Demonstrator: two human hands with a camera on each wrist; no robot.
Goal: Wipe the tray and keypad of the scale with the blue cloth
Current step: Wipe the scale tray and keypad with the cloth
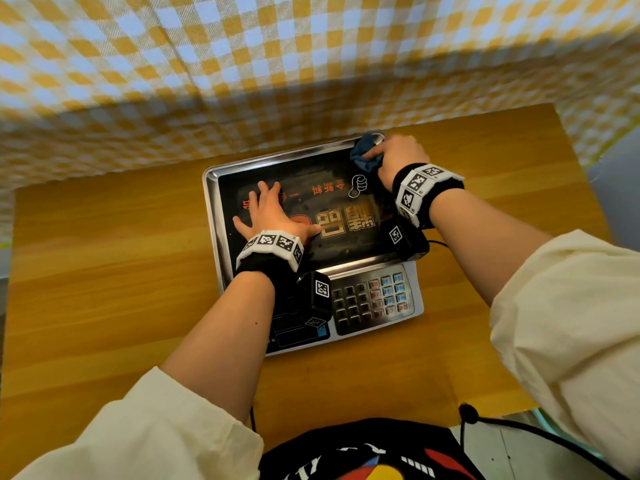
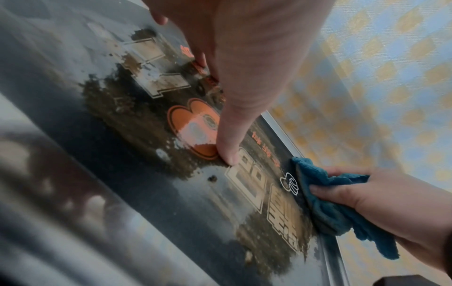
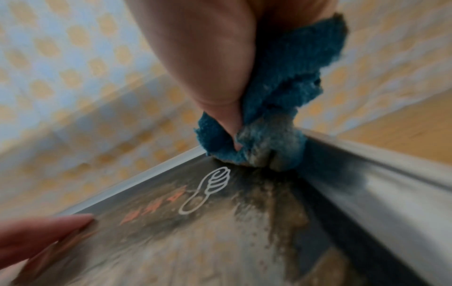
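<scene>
The scale's steel tray [image 1: 211, 202] carries a black printed mat smeared with brown grime [image 2: 137, 116]. My left hand [image 1: 270, 216] lies flat on the mat's left half, fingers spread, thumb tip [image 2: 229, 154] pressing beside an orange logo. My right hand [image 1: 394, 154] grips the bunched blue cloth [image 1: 363, 155] and presses it into the tray's far right corner. The cloth [image 3: 269, 108] shows dirt on its underside where it meets the tray rim [image 3: 367, 174]. The cloth [image 2: 325, 203] also appears in the left wrist view. The keypad [image 1: 374, 299] sits at the scale's near right side, untouched.
The scale stands on a wooden table [image 1: 104, 289]. A yellow and white checked curtain [image 1: 242, 64] hangs close behind the table's far edge. A black cable [image 1: 519, 427] runs near my body at the lower right.
</scene>
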